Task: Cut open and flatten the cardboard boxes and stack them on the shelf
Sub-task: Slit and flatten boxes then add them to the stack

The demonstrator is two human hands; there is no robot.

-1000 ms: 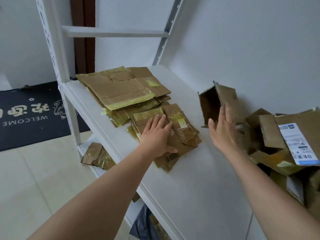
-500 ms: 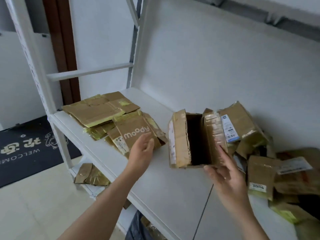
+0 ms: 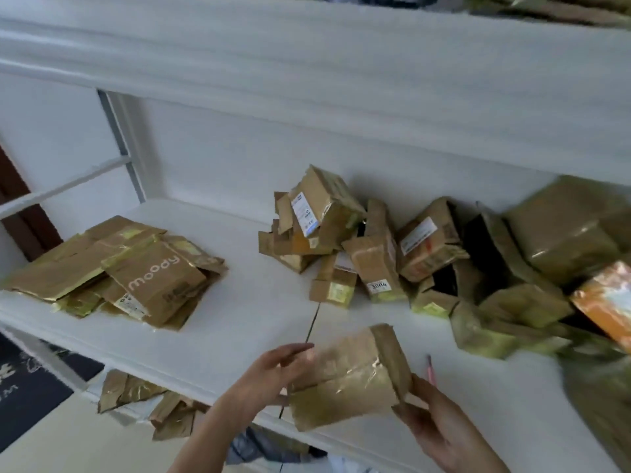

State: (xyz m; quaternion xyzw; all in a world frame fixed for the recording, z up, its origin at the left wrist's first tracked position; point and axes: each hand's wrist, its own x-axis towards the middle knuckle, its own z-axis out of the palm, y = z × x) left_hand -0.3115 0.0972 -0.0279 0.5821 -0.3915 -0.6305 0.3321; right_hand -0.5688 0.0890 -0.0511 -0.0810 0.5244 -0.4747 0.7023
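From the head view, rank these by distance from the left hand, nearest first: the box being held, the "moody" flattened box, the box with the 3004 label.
1. Held box, touching the left hand, just to its right.
2. 3004 box, up and to the right in the pile.
3. Moody box, up and to the left on the flattened stack.

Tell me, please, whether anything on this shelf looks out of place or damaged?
The unflattened boxes lie tumbled in a heap at the shelf's right, several torn open and tilted, unlike the flattened stack at left. More cardboard pieces lie on a lower level.
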